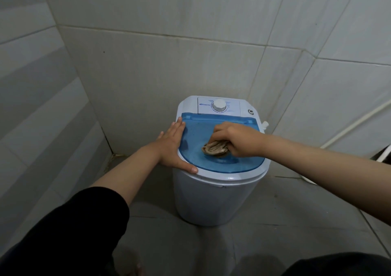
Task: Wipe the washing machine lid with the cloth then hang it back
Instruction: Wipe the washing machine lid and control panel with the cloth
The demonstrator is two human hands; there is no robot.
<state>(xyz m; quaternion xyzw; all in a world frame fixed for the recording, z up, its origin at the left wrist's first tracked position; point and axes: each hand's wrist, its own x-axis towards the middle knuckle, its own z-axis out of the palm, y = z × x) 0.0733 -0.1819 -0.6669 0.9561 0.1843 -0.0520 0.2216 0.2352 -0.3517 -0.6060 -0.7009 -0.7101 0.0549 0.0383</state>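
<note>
Small white washing machine [213, 197] tucked into a tiled corner, standing on the floor [275, 222]. Blue see-through lid [196, 131] shut on top, white control panel with a round dial [219, 105] behind it at 12 o'clock. Right hand [237, 138] curled tight round a bunched-up beige cloth [214, 148], pressing it onto the lid roughly mid-lid, a touch toward 6 o'clock. Left hand [175, 146] spread flat and wide, holding nothing, resting on the lid's edge at 9 o'clock, thumb lying along the white rim toward 7 o'clock. Both forearms bare, black sleeve [69, 229] pushed up on the left arm. White hose [355, 125] running along the wall off at 3 o'clock, well apart from the machine. Grey wall tiles [158, 64] all round.
</note>
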